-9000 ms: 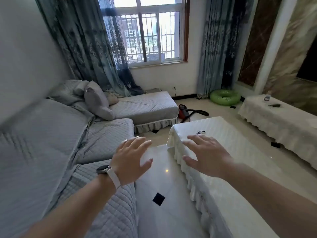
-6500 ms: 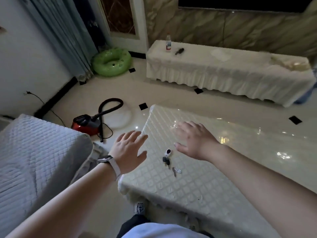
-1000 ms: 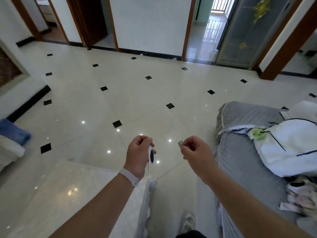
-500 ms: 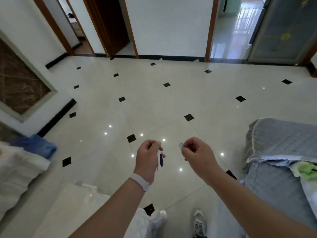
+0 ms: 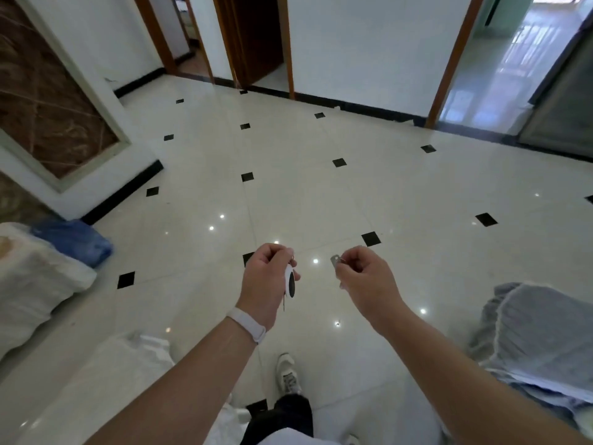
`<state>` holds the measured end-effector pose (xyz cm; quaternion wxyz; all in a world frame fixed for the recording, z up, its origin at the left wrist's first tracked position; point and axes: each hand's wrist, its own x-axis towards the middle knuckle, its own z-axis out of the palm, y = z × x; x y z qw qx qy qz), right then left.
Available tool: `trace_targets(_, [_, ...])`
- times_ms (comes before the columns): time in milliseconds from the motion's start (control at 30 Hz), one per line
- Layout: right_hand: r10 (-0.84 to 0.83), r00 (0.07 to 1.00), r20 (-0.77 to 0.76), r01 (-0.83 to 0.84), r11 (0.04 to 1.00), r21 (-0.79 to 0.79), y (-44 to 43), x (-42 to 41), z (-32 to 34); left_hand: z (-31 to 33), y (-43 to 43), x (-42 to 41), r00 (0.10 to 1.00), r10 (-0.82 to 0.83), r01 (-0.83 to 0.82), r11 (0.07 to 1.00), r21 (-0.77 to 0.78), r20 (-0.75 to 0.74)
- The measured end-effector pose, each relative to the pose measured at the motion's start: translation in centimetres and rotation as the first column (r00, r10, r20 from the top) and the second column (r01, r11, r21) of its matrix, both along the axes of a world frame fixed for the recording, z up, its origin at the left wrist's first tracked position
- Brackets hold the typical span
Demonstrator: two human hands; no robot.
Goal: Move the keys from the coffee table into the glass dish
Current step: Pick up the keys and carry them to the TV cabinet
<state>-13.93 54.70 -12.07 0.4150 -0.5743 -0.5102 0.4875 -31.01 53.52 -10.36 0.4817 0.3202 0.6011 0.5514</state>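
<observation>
Since half a second ago our view has swung leftward: the grey quilted sofa cover (image 5: 542, 335) has slid toward the right edge, and the dark wooden doorway (image 5: 256, 36) now stands near the top centre, while our hands sit much as they did.

We carry the keys split between both hands, lifted in front of us over the glossy cream floor tiles with small black diamond insets (image 5: 321, 194). Our left hand (image 5: 268, 279) is curled closed around the white oval key fob with a black face (image 5: 290, 282), pinched at its ring end so that it hangs down beside the palm. Our right hand (image 5: 362, 277) is pinched shut on a small silver metal key tag (image 5: 334, 260), which pokes out past the fingertips.

We judge the raised, separate holds keep the pieces from swinging or slipping as we walk. No glass dish is in view, so we are probably mid-carry, with the white-draped coffee table (image 5: 109, 374) low at our left.
</observation>
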Motion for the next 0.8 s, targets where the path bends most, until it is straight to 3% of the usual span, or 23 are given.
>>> trace_targets(367, [0.19, 0.98, 0.06, -0.19, 0.982, -0.003, 17.8, -15.1, 0.8, -1.5, 14.5, -15.4, 0.968, 0.229, -0.226, 0.973, -0.037, 0.099])
trace_targets(567, [0.303, 0.938, 0.168, -0.323, 0.941, 0.103, 26.2, -26.3, 3.6, 0.1, 21.3, -26.4, 0.938, 0.335, -0.335, 0.942, -0.012, 0.095])
trace_targets(800, [0.451, 0.883, 0.128, -0.464, 0.88, 0.105, 33.7, -36.0, 4.2, 0.9, 25.7, -36.0, 0.881, 0.47, -0.47, 0.883, -0.011, 0.057])
